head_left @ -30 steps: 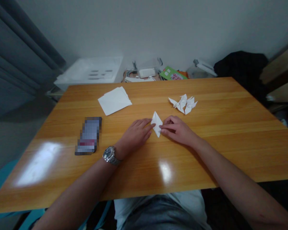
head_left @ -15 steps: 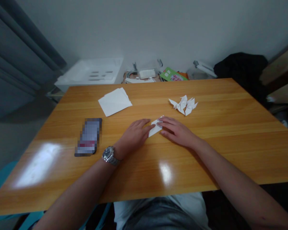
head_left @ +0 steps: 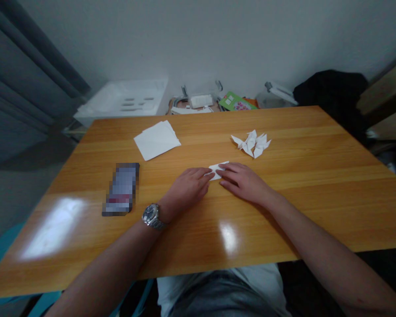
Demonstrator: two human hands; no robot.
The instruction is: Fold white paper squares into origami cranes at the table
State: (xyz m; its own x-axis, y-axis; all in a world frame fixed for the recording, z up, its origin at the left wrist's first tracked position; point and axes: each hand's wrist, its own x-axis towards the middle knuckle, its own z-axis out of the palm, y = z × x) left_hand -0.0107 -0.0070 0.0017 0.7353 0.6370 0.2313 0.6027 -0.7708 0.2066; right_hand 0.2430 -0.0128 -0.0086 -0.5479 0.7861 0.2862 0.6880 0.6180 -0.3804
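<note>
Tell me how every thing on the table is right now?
Folded paper piece: flat on the table, pressed under both hands.
Left hand: open, fingers touching the paper.
Right hand: open, fingers on the paper.
Origami figures: folded, piled together.
Paper sheets: unfolded, stacked.
Phone: lying flat.

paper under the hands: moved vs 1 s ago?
Yes. The paper keeps its spot left of and nearer than the folded pile, but its far tip has dropped toward the person; only a low strip shows between left hand and right hand.

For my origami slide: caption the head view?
Left hand and right hand press folded paper on wooden table.
</note>
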